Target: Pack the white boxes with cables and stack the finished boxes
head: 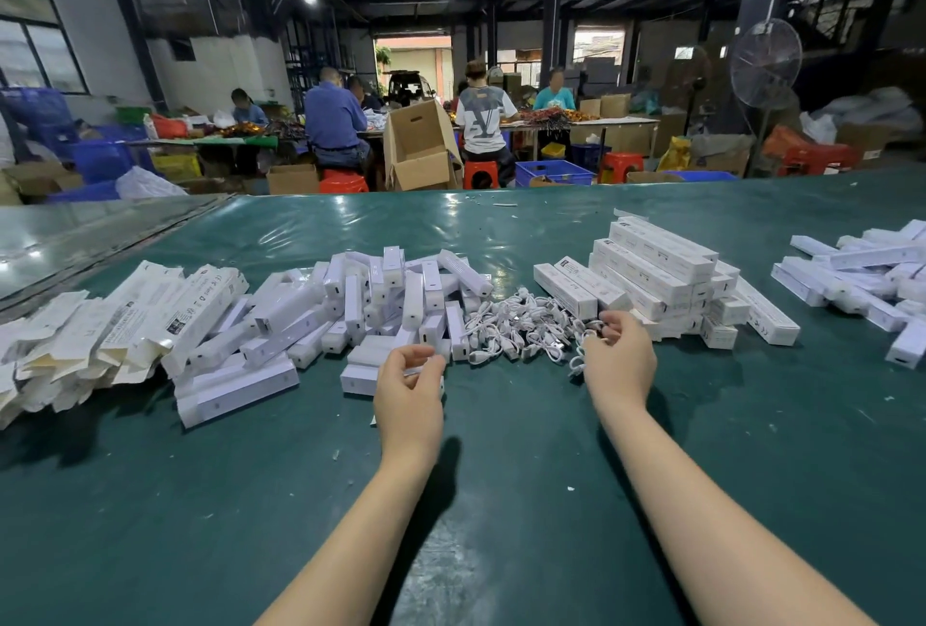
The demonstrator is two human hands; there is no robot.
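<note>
Reaching forward over the green table (526, 500) with two bare hands. Curling the right hand (620, 361) at the near right edge of the cable heap (521, 325), fingers bent round one white cable (577, 365) and pinching it, a loop of it dangling just beside the wrist. Holding the left hand (408, 392) half closed over a flat white box (358, 379), thumb and fingertips drawn close together; cannot tell whether gripping that box or only hovering above it. Counting two hands and one heap of coiled cables, lying between the hands and slightly beyond them. Counting also one sprawling heap of loose white boxes (381, 294) left of the cables, too many and too overlapped to number, with the flat box at its near edge. Noting one tidy stack of finished boxes (656, 269) just right of the cables, several layers high, close behind the right hand. Noting a second, looser pile (862, 269) well apart at the far right, and one spread of flattened white sleeves (100, 325) at the far left.
</note>
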